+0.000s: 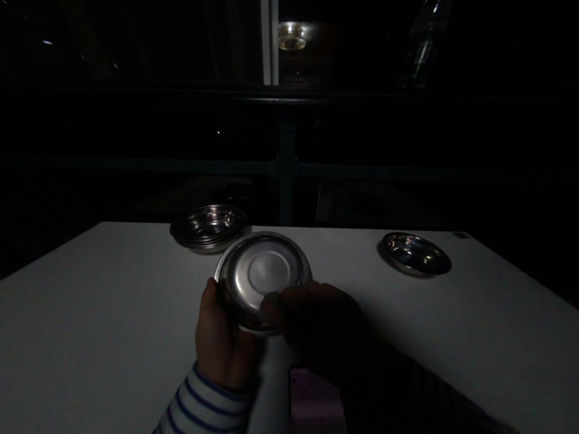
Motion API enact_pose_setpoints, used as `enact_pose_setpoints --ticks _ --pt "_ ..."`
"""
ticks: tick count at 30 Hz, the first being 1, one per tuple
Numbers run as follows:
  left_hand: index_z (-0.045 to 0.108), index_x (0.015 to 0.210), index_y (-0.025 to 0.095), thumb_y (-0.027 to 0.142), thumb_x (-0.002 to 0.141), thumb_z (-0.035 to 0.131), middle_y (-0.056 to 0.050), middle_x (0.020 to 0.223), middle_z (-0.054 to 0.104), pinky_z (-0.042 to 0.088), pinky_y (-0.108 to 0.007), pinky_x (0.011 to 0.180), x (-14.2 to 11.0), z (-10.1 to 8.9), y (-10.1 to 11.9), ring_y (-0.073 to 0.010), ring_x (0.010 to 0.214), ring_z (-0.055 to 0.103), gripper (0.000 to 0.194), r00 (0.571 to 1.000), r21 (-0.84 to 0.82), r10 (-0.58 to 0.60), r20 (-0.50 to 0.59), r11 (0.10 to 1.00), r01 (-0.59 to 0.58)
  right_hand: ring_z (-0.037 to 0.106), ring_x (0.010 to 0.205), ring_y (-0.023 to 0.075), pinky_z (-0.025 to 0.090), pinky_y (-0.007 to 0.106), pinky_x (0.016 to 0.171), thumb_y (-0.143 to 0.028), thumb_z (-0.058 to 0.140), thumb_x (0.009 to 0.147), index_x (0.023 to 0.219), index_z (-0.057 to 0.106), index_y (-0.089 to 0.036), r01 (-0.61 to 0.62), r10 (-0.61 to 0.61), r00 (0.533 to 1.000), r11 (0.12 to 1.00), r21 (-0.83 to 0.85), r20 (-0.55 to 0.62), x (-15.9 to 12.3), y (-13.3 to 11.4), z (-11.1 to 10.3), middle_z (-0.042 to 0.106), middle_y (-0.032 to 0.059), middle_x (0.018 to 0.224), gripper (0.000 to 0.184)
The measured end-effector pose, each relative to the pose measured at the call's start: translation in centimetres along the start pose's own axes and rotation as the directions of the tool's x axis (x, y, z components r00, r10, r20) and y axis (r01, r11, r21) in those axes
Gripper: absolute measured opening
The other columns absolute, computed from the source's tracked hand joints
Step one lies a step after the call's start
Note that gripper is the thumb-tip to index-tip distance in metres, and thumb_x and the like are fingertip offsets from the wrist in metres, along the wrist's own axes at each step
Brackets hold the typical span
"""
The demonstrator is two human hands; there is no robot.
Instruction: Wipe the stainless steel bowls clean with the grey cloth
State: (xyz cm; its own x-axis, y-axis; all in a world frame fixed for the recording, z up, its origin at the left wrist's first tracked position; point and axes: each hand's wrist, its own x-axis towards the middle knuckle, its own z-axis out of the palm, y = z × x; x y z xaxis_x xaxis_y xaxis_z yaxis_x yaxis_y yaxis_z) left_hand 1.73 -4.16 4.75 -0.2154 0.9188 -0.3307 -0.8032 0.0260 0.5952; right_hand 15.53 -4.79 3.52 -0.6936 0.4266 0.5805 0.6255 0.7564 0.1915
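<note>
A shiny round metal dish (268, 272) is held up over the white table, its underside turned toward me. My left hand (224, 346) grips its left rim, with the fingers curled behind it. Deep in shadow, my right hand (323, 325) holds the near right rim, its thumb lying across the underside. The fingers behind the dish are hidden. Just beyond it, a stack of metal dishes (207, 229) stands at the table's far edge. A single metal dish (417, 254) rests open side up on the right.
The white table (102, 325) ends at a dark far edge. A pinkish flat object (314, 409) lies below my hands, partly covered by my right arm. Behind the table are a dark rail (285, 164) and a window frame (269, 31). A clear bottle (432, 22) shows at upper right.
</note>
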Motion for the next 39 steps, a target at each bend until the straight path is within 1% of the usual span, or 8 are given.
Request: enact_pose_setpoints --ticks 7,12,18,23,28,33,37,39 --pt "0.062 0.099 0.015 0.032 0.081 0.047 -0.005 0.079 0.069 0.053 -0.029 0.064 0.3 0.1 -0.1 -0.0189 0.07 0.064 0.029 0.998 -0.015 0.06 -0.016 0.998 -0.061 0.049 0.074 0.0163 0.037 0.033 0.058 -0.023 0.041 0.089 0.113 0.048 -0.018 0.014 -0.015 0.997 1.0 -0.005 -0.069 -0.2 -0.1 0.3 0.059 0.0044 0.093 0.025" --pt "0.062 0.101 0.013 0.03 0.081 0.047 -0.006 0.083 0.069 0.053 -0.03 0.07 0.3 0.2 0.0 -0.0197 0.077 0.064 0.03 0.999 -0.02 0.033 0.013 0.999 -0.033 0.051 0.081 0.0169 0.038 0.033 0.065 -0.019 0.042 0.087 0.11 0.05 -0.016 0.05 -0.05 0.999 0.999 0.021 -0.017 -0.1 0.1 0.2 0.06 0.0047 0.093 0.025" --pt "0.063 0.101 0.014 0.031 0.084 0.041 -0.006 0.081 0.07 0.053 -0.031 0.07 0.3 0.2 0.2 -0.0205 0.079 0.064 0.032 0.999 -0.015 0.034 -0.018 0.999 -0.034 0.046 0.063 0.014 0.03 0.029 0.054 -0.024 0.047 0.085 0.105 0.05 -0.018 -0.046 0.042 0.993 0.998 -0.035 -0.108 -0.2 0.8 0.0 0.058 0.0015 0.078 0.022" --pt "0.063 0.1 0.014 0.028 0.083 0.044 -0.006 0.083 0.07 0.052 -0.03 0.071 0.5 0.2 0.2 -0.0208 0.08 0.065 0.029 0.998 -0.019 0.043 0.048 0.999 -0.042 0.049 0.072 0.0142 0.033 0.029 0.057 -0.024 0.047 0.086 0.107 0.051 -0.019 0.034 -0.035 0.997 0.999 -0.011 -0.069 -0.4 1.1 -0.1 0.058 0.0019 0.083 0.023" --pt "0.063 0.101 0.011 0.029 0.085 0.039 -0.007 0.079 0.071 0.053 -0.032 0.072 0.6 0.3 0.3 -0.0214 0.079 0.066 0.034 0.998 -0.012 0.066 0.0 0.998 -0.066 0.046 0.066 0.014 0.031 0.028 0.055 -0.025 0.049 0.084 0.109 0.05 -0.021 -0.096 0.082 0.985 0.992 -0.085 -0.149 -0.7 2.1 -0.3 0.059 0.0024 0.086 0.026" --pt "0.063 0.102 0.01 0.022 0.084 0.039 -0.007 0.079 0.071 0.052 -0.03 0.074 0.5 0.4 0.3 -0.0199 0.079 0.066 0.032 0.993 -0.014 0.087 0.084 0.996 -0.086 0.049 0.075 0.0153 0.034 0.028 0.059 -0.024 0.043 0.087 0.111 0.051 -0.019 0.047 -0.052 0.993 0.997 -0.054 -0.106 -0.8 1.0 0.4 0.059 0.0035 0.086 0.025" --pt "0.063 0.101 0.01 0.023 0.085 0.038 -0.008 0.08 0.071 0.052 -0.027 0.071 0.6 0.4 0.3 -0.0187 0.077 0.065 0.033 0.99 -0.024 0.125 0.069 0.992 -0.124 0.046 0.061 0.0134 0.029 0.027 0.051 -0.025 0.044 0.086 0.101 0.055 -0.021 -0.121 0.112 0.988 0.99 -0.076 -0.108 -0.4 0.9 -0.3 0.058 0.0015 0.076 0.018" --pt "0.064 0.099 0.01 0.024 0.084 0.039 -0.006 0.077 0.071 0.053 -0.026 0.067 0.7 0.4 0.3 -0.0173 0.072 0.065 0.032 0.99 -0.011 0.135 0.029 0.991 -0.134 0.047 0.062 0.0139 0.031 0.027 0.052 -0.022 0.045 0.085 0.102 0.054 -0.02 -0.114 0.105 0.987 0.991 -0.069 -0.124 -0.4 0.9 -0.5 0.059 0.0023 0.078 0.019"
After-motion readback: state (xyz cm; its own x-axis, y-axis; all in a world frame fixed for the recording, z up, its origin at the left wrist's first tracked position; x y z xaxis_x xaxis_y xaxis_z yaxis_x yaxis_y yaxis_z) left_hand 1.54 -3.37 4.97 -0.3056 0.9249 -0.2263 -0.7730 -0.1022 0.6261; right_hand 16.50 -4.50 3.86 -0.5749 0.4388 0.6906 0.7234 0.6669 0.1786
